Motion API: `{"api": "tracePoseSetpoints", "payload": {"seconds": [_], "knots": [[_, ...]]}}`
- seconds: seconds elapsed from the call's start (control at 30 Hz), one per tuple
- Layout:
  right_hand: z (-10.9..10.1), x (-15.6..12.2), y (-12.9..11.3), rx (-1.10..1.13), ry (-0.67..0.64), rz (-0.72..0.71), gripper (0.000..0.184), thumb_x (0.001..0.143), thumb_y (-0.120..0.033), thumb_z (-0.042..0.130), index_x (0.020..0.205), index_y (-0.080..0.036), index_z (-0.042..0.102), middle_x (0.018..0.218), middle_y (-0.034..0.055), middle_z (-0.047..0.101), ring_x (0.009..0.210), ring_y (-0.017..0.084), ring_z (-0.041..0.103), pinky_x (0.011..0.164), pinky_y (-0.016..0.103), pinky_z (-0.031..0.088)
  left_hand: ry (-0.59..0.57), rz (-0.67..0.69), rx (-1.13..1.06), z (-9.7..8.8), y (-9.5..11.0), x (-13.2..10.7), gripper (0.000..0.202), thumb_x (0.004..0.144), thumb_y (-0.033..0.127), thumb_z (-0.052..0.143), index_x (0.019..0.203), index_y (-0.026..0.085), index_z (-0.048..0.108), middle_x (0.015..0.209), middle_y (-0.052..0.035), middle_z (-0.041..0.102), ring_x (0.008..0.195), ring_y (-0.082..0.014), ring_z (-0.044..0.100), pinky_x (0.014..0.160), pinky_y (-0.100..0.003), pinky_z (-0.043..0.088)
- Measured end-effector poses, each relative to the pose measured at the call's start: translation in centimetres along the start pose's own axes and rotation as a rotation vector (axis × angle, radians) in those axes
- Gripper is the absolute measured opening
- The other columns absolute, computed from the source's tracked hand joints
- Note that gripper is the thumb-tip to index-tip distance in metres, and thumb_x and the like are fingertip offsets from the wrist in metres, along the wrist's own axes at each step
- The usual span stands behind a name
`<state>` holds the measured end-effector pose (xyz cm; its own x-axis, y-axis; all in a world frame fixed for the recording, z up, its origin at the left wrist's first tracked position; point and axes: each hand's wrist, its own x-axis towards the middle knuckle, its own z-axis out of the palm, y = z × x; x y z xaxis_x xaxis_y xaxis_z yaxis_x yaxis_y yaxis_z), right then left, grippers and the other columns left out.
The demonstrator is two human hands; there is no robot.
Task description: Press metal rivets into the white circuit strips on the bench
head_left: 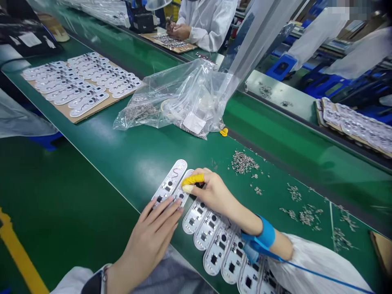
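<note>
My left hand (157,237) lies with outstretched fingers across the near ends of two long white circuit boards with rounded ends. One is the left board (167,185); the other, the right board (181,199), is partly covered by both hands. My right hand (211,190) wears a yellow finger cot (192,179) and a pale one on the thumb. Its thumb and forefinger are pinched together over the right board; anything between them is too small or hidden to make out. Beside them, a row of several similar boards (214,253) runs under my right forearm, which has a blue wrist strap (263,234).
Small metal parts lie in piles (243,162) on the green table (128,155). A clear plastic bag (183,98) of parts sits behind. Cardboard (81,118) at left carries rows of boards. Across the bench, a person in white (208,24) works over another board tray.
</note>
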<state>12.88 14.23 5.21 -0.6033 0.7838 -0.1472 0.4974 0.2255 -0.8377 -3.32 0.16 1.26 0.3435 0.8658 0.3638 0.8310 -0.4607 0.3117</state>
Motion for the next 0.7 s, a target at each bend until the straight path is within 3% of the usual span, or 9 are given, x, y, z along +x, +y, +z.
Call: {"api": "tracePoseSetpoints", "payload": {"seconds": [0.3, 0.53, 0.7], "knots": [[0.4, 0.9, 0.4, -0.073, -0.068, 0.092, 0.006, 0.079, -0.018, 0.067, 0.074, -0.019, 0.07, 0.082, 0.0023, 0.067, 0.079, 0.018, 0.054, 0.075, 0.032, 0.041, -0.02, 0.003, 0.018, 0.4, 0.0, -0.2, 0.041, 0.091, 0.005, 0.042, 0.129, 0.013, 0.051, 0.134, -0.0033, 0.054, 0.133, -0.0184, 0.038, 0.116, -0.038, 0.014], [-0.1, 1.5, 0.5, -0.092, -0.122, 0.128, 0.007, 0.076, -0.023, 0.066, 0.07, -0.02, 0.068, 0.073, -0.0004, 0.065, 0.063, 0.014, 0.056, 0.06, 0.026, 0.042, -0.012, 0.002, 0.002, 0.4, 0.0, -0.1, 0.04, 0.09, 0.004, 0.043, 0.128, 0.013, 0.052, 0.133, -0.0036, 0.055, 0.132, -0.0182, 0.039, 0.116, -0.037, 0.015], [0.0, 1.5, 0.1, -0.164, -0.108, 0.152, 0.008, 0.076, -0.025, 0.067, 0.069, -0.019, 0.068, 0.076, 0.0007, 0.066, 0.066, 0.015, 0.058, 0.058, 0.025, 0.041, -0.016, 0.008, 0.002, 0.5, -0.1, -0.2, 0.042, 0.09, 0.004, 0.043, 0.131, 0.014, 0.049, 0.134, -0.0034, 0.054, 0.134, -0.0189, 0.037, 0.115, -0.038, 0.016]]}}
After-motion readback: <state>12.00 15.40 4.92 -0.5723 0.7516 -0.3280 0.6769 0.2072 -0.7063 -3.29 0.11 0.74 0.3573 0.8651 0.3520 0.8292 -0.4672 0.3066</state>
